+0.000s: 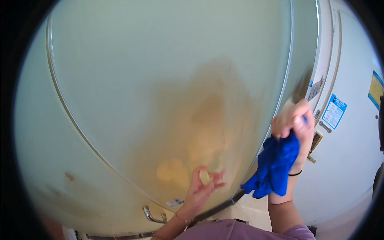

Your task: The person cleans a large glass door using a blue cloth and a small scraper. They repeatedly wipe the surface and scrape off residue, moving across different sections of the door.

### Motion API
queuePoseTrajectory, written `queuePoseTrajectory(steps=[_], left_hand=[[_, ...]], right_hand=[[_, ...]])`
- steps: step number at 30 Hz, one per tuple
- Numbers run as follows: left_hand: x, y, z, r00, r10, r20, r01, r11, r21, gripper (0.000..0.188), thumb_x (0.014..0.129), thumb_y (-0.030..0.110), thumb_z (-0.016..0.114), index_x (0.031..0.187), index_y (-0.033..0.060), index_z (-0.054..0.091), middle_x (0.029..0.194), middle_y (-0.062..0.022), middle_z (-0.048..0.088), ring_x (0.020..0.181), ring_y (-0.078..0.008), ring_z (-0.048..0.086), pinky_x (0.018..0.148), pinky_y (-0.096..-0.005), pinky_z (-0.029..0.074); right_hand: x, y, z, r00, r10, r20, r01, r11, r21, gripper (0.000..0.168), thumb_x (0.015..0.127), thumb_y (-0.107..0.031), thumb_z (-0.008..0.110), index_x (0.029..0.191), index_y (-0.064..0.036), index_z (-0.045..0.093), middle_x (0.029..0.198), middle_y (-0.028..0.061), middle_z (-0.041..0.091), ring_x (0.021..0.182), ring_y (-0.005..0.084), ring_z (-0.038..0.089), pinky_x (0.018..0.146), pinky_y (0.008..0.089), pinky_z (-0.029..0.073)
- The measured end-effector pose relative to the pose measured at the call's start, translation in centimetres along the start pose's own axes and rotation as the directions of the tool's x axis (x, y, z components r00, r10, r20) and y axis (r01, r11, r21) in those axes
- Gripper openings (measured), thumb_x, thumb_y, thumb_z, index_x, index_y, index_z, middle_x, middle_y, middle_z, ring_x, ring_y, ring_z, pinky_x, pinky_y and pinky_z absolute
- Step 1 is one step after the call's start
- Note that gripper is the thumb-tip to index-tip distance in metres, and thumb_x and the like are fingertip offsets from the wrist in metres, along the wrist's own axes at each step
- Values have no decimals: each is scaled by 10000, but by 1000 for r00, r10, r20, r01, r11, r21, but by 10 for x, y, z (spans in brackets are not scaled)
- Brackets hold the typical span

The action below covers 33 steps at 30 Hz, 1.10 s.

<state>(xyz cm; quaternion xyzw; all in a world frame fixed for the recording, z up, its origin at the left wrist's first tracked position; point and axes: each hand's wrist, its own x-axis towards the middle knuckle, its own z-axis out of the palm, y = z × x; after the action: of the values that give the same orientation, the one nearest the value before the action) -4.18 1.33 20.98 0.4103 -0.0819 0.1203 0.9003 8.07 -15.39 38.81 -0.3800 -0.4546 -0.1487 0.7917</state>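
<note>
A bunched blue cloth [274, 165] hangs from my right hand [295, 121], which is closed around its top, raised at the right beside the edge of a large frosted glass panel [135, 60]. My left hand [204, 186] is lower and near the middle, in front of the same glass. Between its fingers it holds a small pale yellowish object [205, 177], whose kind I cannot tell. A blurred brownish reflection shows on the glass behind both hands.
A curved metal handle [154, 216] is fixed low on the glass. To the right stands a white door [348, 156] with a brass lever handle [312, 159], a metal latch [325, 127] and a blue-edged notice [334, 111]. A dark sill [213, 211] runs below the glass.
</note>
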Motion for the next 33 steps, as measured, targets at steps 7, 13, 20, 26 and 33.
queuePoseTrajectory(steps=[7, 13, 20, 26, 33], left_hand=[[25, 1, 18, 991, 39, 128, -1, 958, -285, 376, 1002, 126, 477, 1349, 194, 350, 964, -49, 486, 1433, -396, 258, 1007, -382, 407], [24, -22, 26, 999, 29, 45, -15, 958, -287, 309, 1030, 152, 423, 1322, 194, 333, 1164, -94, 526, 1421, -320, 307, 1069, -394, 363], [19, -28, 43, 999, 39, -16, -40, 997, -63, 313, 1050, 219, 402, 1352, 187, 327, 1486, -210, 349, 1338, -272, 394, 1082, -394, 363], [19, -34, 38, 999, -15, 35, 21, 986, -163, 352, 1038, 223, 409, 1372, 162, 318, 1478, -243, 343, 1370, -297, 361, 1134, -425, 304], [21, -36, 35, 998, 2, -55, -4, 999, -41, 386, 1017, 205, 389, 1387, 126, 314, 1446, -254, 380, 1360, -323, 378, 1149, -456, 290]], right_hand=[[-95, 8, -20, 971, 187, 151, -92, 869, -486, 91, 811, 37, 630, 793, -12, 556, 795, 78, 573, 705, 180, 556, 635, 281, 445], [-138, 27, -7, 984, 70, 164, 65, 714, -697, 157, 736, 36, 713, 830, -28, 605, 848, 92, 611, 661, 213, 616, 543, 288, 486], [-155, 47, -15, 939, 103, 328, 243, 476, -845, 178, 724, -79, 752, 832, -70, 611, 972, 51, 597, 546, 172, 566, 464, 289, 450], [-160, 52, -21, 912, 173, 372, 258, 465, -847, 225, 744, -191, 769, 815, -79, 588, 1032, 55, 587, 547, 180, 578, 466, 288, 460], [-154, 41, -23, 857, 346, 382, 163, 521, -838, 318, 722, -213, 804, 937, -82, 611, 1104, 66, 587, 653, 205, 630, 519, 308, 495]])
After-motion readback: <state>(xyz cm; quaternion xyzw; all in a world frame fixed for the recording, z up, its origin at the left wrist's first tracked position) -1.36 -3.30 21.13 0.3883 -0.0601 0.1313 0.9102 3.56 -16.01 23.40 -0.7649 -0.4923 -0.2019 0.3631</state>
